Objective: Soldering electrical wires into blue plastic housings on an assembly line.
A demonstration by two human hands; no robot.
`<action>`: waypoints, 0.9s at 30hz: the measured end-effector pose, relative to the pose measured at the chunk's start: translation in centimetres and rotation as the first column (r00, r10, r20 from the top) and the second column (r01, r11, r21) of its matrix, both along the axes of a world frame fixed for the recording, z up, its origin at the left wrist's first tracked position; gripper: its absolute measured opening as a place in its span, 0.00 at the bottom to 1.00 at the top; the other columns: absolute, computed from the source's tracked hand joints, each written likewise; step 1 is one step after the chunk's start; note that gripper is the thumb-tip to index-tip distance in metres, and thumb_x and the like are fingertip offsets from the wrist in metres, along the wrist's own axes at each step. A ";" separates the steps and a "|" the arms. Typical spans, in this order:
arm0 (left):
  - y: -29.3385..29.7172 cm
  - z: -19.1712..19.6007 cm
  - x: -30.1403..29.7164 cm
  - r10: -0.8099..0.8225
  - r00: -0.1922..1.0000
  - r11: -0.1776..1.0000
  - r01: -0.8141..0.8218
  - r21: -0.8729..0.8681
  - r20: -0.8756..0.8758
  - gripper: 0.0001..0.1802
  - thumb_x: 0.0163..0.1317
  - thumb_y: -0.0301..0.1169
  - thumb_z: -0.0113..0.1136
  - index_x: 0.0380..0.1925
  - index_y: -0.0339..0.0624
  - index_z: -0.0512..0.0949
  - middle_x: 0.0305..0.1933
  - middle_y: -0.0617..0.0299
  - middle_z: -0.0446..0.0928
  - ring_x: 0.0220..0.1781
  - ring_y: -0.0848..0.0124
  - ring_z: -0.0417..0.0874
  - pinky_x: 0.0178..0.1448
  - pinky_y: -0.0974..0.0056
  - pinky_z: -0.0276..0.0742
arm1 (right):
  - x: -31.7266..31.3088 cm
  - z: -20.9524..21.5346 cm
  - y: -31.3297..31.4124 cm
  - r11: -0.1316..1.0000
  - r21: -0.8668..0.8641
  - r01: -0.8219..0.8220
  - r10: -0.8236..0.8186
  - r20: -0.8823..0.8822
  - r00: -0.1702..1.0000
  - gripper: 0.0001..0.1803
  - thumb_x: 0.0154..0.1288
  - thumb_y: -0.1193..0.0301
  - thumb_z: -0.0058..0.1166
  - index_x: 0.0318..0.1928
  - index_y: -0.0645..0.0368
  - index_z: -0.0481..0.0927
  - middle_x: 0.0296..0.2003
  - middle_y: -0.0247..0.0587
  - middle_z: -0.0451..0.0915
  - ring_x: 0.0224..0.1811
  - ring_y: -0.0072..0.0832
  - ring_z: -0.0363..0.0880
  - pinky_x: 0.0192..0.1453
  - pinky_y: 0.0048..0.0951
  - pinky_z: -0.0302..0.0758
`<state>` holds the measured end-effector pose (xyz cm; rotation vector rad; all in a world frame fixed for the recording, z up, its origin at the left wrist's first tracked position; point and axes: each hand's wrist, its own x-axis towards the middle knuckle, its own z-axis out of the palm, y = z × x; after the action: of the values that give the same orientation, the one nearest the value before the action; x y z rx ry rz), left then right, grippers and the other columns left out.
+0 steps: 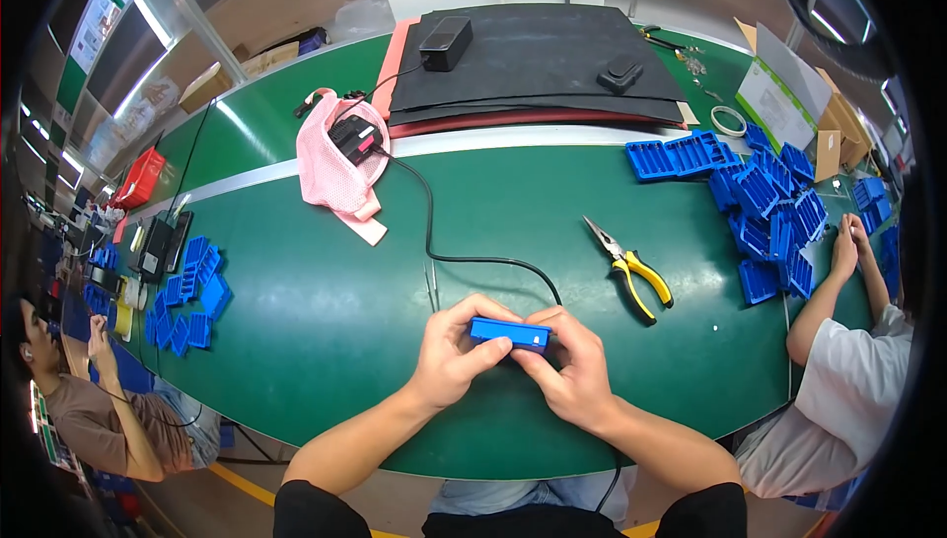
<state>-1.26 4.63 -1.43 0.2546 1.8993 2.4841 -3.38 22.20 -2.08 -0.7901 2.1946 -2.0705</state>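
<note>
Between my two hands, over the near part of the green table, is a small blue plastic case (510, 333), long side toward me. My left hand (456, 353) grips its left end, thumb pressed on the near face. Its right end is in my right hand (570, 360), fingers behind and thumb below. Right of my hands lies a pair of long-nose pliers (631, 274) with yellow and black handles, jaws apart. Just beyond my left hand are thin metal tweezers (432, 286). A black cable (464, 259) runs behind my hands; whether it meets the case is hidden.
Blue slotted plastic trays (764, 193) pile up at the right, with more trays (187, 296) at the left. A pink cloth bag (335, 163) and black foam sheets (523, 65) with a black adapter (446, 43) lie farther back. Co-workers sit on both sides.
</note>
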 end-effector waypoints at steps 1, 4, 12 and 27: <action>-0.2 -0.1 -0.2 -0.078 0.997 0.996 0.079 0.035 -0.027 0.15 0.62 0.27 0.64 0.46 0.32 0.75 0.48 0.57 0.77 0.51 0.72 0.77 0.57 0.66 0.73 | -0.1 0.0 0.1 1.000 0.001 -0.004 0.004 -0.002 1.000 0.12 0.58 0.79 0.64 0.40 0.66 0.74 0.34 0.42 0.77 0.34 0.29 0.78 0.38 0.28 0.75; 0.7 0.8 -0.3 -0.022 0.999 0.998 0.019 0.062 0.041 0.19 0.62 0.27 0.64 0.52 0.34 0.72 0.53 0.57 0.73 0.55 0.71 0.74 0.60 0.65 0.70 | -0.5 -0.2 0.2 0.999 -0.029 0.038 -0.041 -0.098 0.994 0.13 0.55 0.80 0.64 0.38 0.65 0.73 0.34 0.43 0.77 0.32 0.31 0.76 0.36 0.28 0.73; 1.4 0.5 -0.2 -0.104 0.978 0.994 0.097 0.046 0.179 0.24 0.63 0.26 0.59 0.59 0.37 0.67 0.58 0.52 0.70 0.60 0.66 0.72 0.66 0.60 0.67 | -0.7 0.7 0.2 0.995 0.102 0.024 -0.010 -0.133 0.991 0.11 0.54 0.82 0.60 0.35 0.64 0.72 0.34 0.44 0.75 0.36 0.38 0.76 0.41 0.32 0.74; 2.0 -0.4 -0.2 -0.128 0.989 0.981 0.116 0.153 0.074 0.15 0.64 0.31 0.59 0.46 0.40 0.67 0.61 0.47 0.67 0.60 0.64 0.71 0.66 0.57 0.65 | -0.6 0.1 0.0 0.996 0.088 0.012 0.007 -0.212 0.977 0.13 0.51 0.81 0.61 0.35 0.63 0.71 0.36 0.46 0.74 0.39 0.43 0.75 0.43 0.37 0.73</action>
<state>-1.46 6.58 -1.81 0.2559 1.6191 2.5144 -3.97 22.25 -2.00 -1.0442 2.3748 -1.9558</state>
